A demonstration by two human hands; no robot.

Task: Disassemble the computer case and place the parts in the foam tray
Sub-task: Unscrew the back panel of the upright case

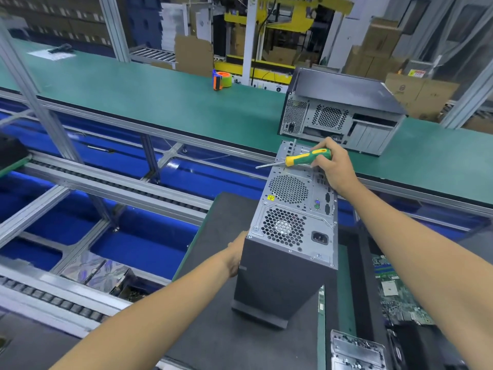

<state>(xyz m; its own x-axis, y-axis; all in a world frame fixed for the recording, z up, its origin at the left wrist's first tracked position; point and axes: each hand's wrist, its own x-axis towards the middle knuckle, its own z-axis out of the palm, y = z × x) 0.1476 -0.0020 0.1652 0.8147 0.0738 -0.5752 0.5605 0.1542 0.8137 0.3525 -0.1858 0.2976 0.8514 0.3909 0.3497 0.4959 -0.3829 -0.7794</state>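
A grey computer case (286, 273) stands on end on a dark foam mat (213, 329), its perforated rear panel (293, 209) facing up at me. My left hand (236, 256) rests against the case's left side near the top corner; its fingers are hidden behind the case. At the far end of the rear panel, my right hand (330, 166) grips a green and yellow screwdriver (306, 158) lying sideways, its metal tip pointing left. The hand's lower fingers touch the panel edge.
A second computer case (344, 108) lies on the green bench behind. A tape dispenser (222, 80) sits farther left on that bench. A green motherboard (397, 292) and a metal bracket with screws (354, 351) lie at lower right. Blue conveyor lanes with aluminium rails run at left.
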